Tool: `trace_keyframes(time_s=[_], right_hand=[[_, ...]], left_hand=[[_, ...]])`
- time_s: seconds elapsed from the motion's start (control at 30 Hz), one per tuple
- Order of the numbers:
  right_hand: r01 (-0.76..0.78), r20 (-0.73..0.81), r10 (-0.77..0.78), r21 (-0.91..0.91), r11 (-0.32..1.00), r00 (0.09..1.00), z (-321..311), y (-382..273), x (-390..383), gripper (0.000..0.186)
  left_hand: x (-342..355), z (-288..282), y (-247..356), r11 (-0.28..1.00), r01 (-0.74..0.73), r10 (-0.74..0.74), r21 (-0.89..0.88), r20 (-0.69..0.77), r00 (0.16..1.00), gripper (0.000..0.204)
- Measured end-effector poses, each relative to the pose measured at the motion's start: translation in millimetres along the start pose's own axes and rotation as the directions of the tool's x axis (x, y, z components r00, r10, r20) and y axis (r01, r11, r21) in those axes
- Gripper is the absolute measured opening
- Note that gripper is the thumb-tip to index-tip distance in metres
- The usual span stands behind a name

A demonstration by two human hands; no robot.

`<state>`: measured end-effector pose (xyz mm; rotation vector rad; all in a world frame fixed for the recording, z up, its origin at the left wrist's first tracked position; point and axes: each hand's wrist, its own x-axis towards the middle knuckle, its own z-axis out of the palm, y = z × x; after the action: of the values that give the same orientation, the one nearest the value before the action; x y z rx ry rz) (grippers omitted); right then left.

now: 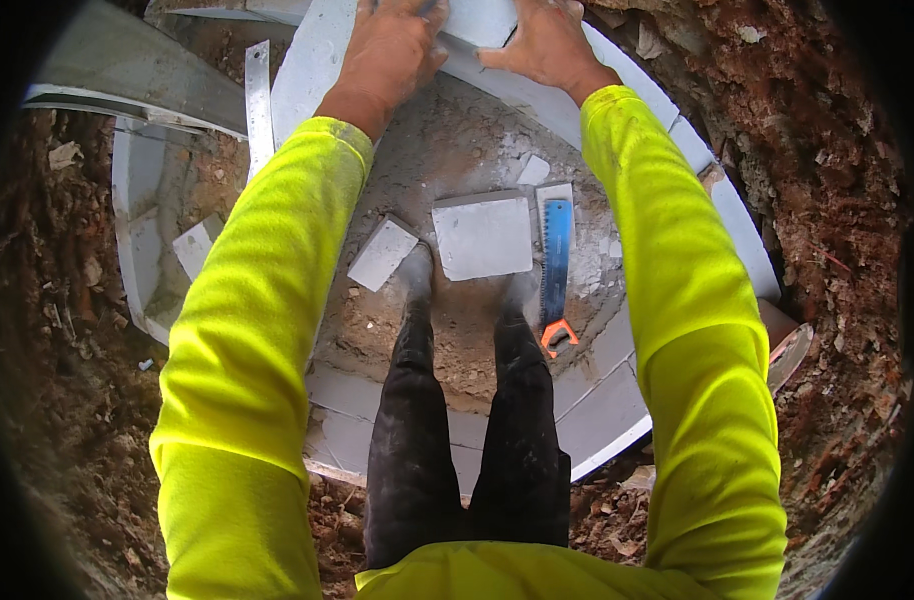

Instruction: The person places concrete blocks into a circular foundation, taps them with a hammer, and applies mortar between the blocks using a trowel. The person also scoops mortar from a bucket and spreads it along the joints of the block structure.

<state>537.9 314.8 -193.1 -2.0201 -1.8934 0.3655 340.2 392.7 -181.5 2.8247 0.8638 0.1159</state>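
At the curved white wall, the pale-grey flat-faced masonry block lay between the left hand and right hand (whether gripping, I could not tell); it seemed stiff, brittle; opposite sides suited holding.

Reddish, crumbly soil (pale fragments scattered over it).

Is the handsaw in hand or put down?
Put down: the handsaw lies beside a loose block; left hand and right hand are at the curved wall.
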Motion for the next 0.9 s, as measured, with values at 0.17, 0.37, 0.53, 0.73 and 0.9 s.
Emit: trace_keyframes(time_s=[0.17, 0.37, 0.53, 0.73, 0.9], right_hand=[[-0.043, 0.016, 0.043, 0.027, 0.999, 0.999, -1.0, -1.7, 0.3, 0.105], [-0.038, 0.077, 0.032, 0.074, 0.997, 0.997, -23.3, -5.2, -8.8, 0.103], [-0.052, -0.309, 0.166, 0.346, 0.937, 0.936, -21.0, -30.2, -88.8, 0.086], [-0.532, 0.303, 0.440, 0.555, 0.639, 0.845, 26.5, -89.4, -336.3, 0.021], [-0.820, 0.571, 0.589, 0.428, 0.381, 0.572, -15.9, -145.8, -447.5, 0.015]], left_hand=[[-4.1, -5.7, 8.5, 1.000, 0.017, -0.017, 0.002, -0.001, 1.000, 0.061], [-1.2, -6.9, 12.6, 0.999, -0.015, 0.012, 0.047, 0.050, 0.999, 0.061], [-2.6, -9.8, 9.5, 0.999, -0.012, 0.009, 0.045, 0.073, 0.997, 0.060], [-81.2, -4.6, 72.2, 0.979, 0.168, -0.189, -0.114, -0.220, 0.957, 0.062], [-294.7, -38.4, 161.5, 0.582, 0.524, -0.563, -0.622, 0.156, 0.811, 0.072]])
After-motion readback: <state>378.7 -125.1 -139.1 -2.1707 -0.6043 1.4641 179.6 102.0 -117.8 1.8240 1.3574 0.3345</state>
